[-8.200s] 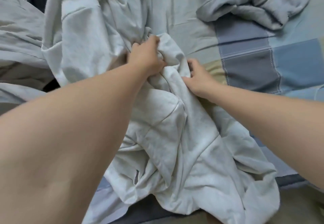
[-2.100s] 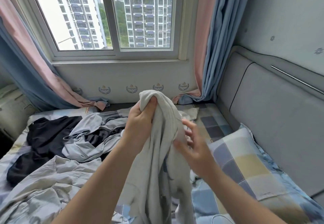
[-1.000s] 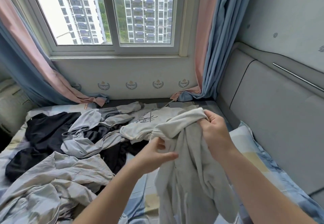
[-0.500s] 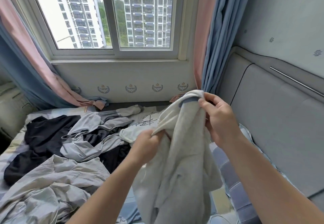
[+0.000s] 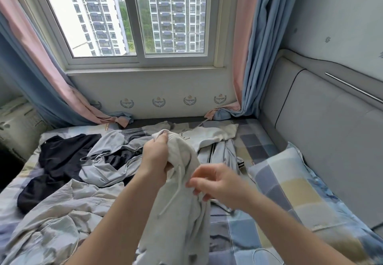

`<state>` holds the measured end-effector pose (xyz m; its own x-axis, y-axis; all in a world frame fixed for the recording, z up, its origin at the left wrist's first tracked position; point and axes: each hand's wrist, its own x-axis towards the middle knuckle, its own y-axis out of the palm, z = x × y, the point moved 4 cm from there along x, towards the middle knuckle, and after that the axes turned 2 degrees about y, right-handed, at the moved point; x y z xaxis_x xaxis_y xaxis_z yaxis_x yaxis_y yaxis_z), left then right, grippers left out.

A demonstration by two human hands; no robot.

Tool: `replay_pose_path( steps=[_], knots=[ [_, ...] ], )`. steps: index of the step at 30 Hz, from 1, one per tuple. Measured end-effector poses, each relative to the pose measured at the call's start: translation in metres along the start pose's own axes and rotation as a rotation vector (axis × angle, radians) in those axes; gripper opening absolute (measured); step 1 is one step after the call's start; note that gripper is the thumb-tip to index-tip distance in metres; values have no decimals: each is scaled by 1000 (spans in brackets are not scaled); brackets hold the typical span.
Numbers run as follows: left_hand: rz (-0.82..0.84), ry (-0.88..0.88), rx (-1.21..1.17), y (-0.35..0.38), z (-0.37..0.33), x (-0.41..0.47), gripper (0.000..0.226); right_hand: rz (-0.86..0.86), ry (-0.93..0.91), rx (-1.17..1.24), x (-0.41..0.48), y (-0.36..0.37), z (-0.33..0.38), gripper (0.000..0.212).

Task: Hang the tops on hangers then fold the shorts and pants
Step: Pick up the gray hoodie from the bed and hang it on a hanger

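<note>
The garment (image 5: 182, 213) is pale grey, soft and thick like sweat fabric, bunched into a long rumpled column. A thin drawstring (image 5: 176, 188) of the same pale colour dangles down its front. It hangs in the air above the bed (image 5: 259, 138), its lower part dropping out of view at the bottom edge.

The left hand (image 5: 156, 158) grips the bunched top end, its fingers curled tight round the cloth. The right hand (image 5: 217, 182) is at the garment's right edge. Its fingers (image 5: 194, 182) are loosely bent and blurred, so I cannot tell whether they pinch the cloth or only touch it.

On the bed behind lie a black garment (image 5: 62, 157), a grey jacket (image 5: 107, 157) and a white top (image 5: 211, 135). A checked pillow (image 5: 290, 186) lies to the right.
</note>
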<state>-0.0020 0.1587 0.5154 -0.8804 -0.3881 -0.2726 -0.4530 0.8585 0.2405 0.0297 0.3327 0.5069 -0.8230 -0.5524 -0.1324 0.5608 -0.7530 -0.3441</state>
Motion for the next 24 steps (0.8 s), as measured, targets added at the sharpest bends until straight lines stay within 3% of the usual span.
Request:
replay_pose_path(
  steps=[4, 6, 8, 12, 15, 19, 22, 24],
  knots=[
    [-18, -4, -124, 6, -15, -12, 22, -183, 116, -270, -2, 22, -20, 72],
    [-8, -4, -191, 13, -21, -19, 24, -233, 157, -262, 3, 29, -29, 83],
    [30, -15, -280, 19, -27, -25, 24, -296, 174, -285, 10, 29, -39, 78],
    [74, -33, -330, 14, -33, -26, 27, -446, 169, -395, 17, -8, -51, 8],
    [74, -71, -303, 1, -25, -20, 25, -575, 94, -355, 14, -58, -41, 16],
    [65, -218, -192, -12, 11, -12, 27, -683, -148, -362, 8, -114, 8, 15],
    [146, -344, 30, -13, 49, -12, 28, -659, -277, -440, 10, -135, 48, 25],
    [272, -331, 271, -12, 66, -15, 27, -596, -284, -522, 14, -136, 66, 28]
  ],
)
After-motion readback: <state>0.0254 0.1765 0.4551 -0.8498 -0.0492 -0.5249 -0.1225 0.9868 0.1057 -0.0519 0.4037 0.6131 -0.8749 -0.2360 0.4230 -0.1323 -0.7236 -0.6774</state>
